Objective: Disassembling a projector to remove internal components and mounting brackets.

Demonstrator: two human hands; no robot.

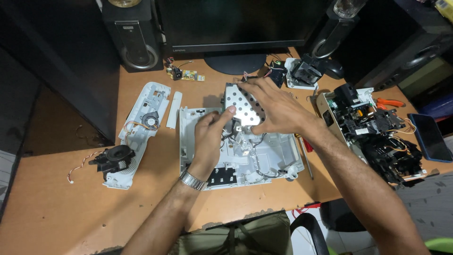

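Under the spread right hand [276, 106] lies the perforated metal plate [241, 106], left hand [210, 137] pinching its edge.

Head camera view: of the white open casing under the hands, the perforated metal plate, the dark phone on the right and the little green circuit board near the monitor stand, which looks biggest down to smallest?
1. White open casing
2. Perforated metal plate, partly covered by the right hand
3. Dark phone, not far off the plate
4. Green circuit board

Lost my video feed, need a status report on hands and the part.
Left hand thumb on the perforated metal shield. Right hand spread flat over it. Shield sits on the open white casing. Black wires beneath it.
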